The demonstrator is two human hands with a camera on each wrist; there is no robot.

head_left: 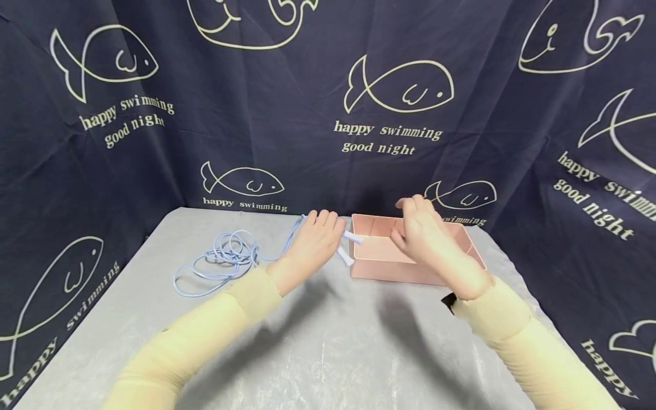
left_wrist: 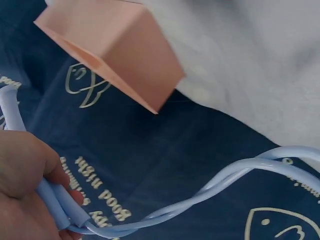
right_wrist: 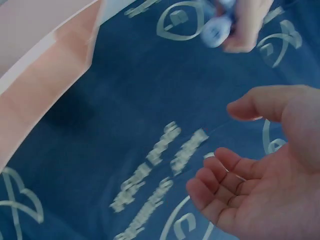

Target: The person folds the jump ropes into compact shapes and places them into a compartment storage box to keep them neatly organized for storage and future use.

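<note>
My left hand point(head_left: 316, 233) grips the two pale blue handles point(head_left: 346, 255) of a jump rope, their ends sticking out on the right towards the box. In the left wrist view the fingers curl round both handles point(left_wrist: 51, 202), and two twisted strands of cord point(left_wrist: 200, 195) trail away. The rest of the jump rope point(head_left: 228, 256) lies in loose loops on the table to the left. Over the pink box point(head_left: 394, 270) is my right hand point(head_left: 422, 230), its fingers loosely bent. Nothing lies between thumb and fingers of the right hand point(right_wrist: 260, 185) in the right wrist view.
A grey cloth covers the table point(head_left: 328, 353). The box stands near the table's back edge, right of centre, with its top uncovered. Dark blue curtains point(head_left: 307, 114) with fish drawings hang behind and along both sides.
</note>
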